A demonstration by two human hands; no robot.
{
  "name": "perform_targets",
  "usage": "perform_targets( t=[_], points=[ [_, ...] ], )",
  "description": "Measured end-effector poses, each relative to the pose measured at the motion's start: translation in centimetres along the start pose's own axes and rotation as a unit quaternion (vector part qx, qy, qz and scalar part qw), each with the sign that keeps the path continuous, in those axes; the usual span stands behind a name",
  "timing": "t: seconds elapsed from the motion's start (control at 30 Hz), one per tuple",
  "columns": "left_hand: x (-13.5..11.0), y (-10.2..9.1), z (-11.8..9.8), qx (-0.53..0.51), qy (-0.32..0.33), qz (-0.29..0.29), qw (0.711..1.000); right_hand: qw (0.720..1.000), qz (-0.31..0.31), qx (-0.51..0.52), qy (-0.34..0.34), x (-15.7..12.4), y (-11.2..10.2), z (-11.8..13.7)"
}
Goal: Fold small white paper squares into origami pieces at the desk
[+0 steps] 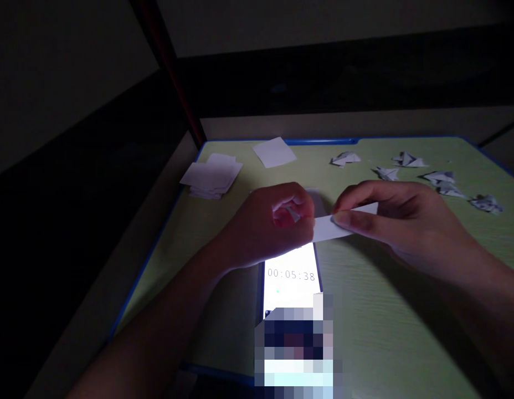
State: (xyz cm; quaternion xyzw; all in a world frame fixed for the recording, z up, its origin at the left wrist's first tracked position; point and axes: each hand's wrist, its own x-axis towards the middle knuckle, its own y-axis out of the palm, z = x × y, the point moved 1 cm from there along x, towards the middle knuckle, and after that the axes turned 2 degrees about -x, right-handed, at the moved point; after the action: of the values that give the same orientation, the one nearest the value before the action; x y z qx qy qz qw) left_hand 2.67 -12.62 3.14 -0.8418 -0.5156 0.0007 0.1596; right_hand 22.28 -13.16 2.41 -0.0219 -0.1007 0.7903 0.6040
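Observation:
Between my two hands a narrow strip of folded white paper (323, 228) is held up above the table. My left hand (277, 224) is curled round its left end, which the fingers hide. Thumb and fingers of my right hand (390, 221) pinch it near the right end, whose tip sticks out past the thumb. Below the hands lies a lit phone (290, 282) with a timer reading 00:05:38. Its lower part is blurred by large pixels.
A stack of white paper sheets (213, 174) lies at the table's left edge. One square sheet (275, 152) rests near the back. Several small folded paper pieces (410, 160) are scattered at the back right. The pale green table (224, 332) has a blue rim; the room is dark.

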Motion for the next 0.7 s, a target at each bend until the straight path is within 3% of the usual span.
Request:
perform_targets(
  t=[0.7],
  points=[
    [-0.03, -0.52, 0.14, 0.041, -0.003, -0.001, 0.999, 0.998, -0.054, -0.019, 0.0, 0.14, -0.28, 0.44]
  ],
)
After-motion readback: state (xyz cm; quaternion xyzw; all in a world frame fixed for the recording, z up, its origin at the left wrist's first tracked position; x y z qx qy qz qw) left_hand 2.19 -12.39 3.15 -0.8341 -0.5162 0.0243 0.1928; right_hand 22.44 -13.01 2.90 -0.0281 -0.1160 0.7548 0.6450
